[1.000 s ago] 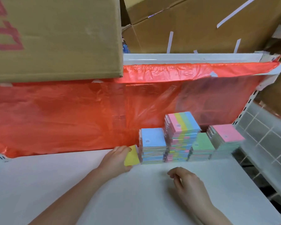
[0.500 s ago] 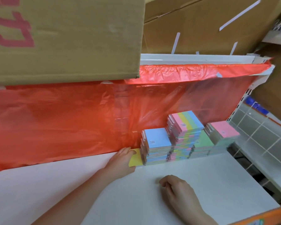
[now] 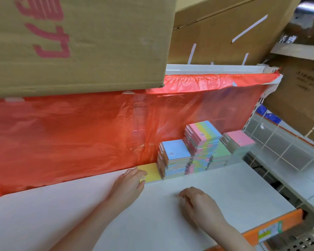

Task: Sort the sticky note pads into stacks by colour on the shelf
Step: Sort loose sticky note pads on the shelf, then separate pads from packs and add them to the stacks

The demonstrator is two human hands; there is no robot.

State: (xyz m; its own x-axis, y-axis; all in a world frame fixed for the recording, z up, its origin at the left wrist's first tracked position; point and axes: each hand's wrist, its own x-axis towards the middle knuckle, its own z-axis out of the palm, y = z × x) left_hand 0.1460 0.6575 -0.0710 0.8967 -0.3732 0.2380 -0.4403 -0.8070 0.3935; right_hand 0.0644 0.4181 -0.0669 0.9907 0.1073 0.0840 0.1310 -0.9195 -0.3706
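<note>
**Sorting mostly done, yellow pad going down at the left end of the row**

The left hand is resting its fingers on a flat square yellow sticky note pad, which is lying on the white shelf board against the orange-red plastic sheet, just beside and seemingly touching the blue-topped stack of pads. Fingers are lying fairly straight over the pad's near corner, pressing rather than pinching; no real closed grip showing. The right hand is sitting on the shelf in front of the stacks, fingers loosely curled, holding nothing as far as visible.

Already standing in a row at the back: the blue-topped stack, a taller stack of striped multicolour pads, a lower green-topped stack in front of it, and a pink-topped stack at the right. Stack edges are showing mixed colours, so whether each is purely one colour cannot be told.

Judging by this, yellow is just getting started, being only one pad high. No loose unsorted pads are showing on the shelf, so little seems to be left, though more may be lying out of view.
</note>
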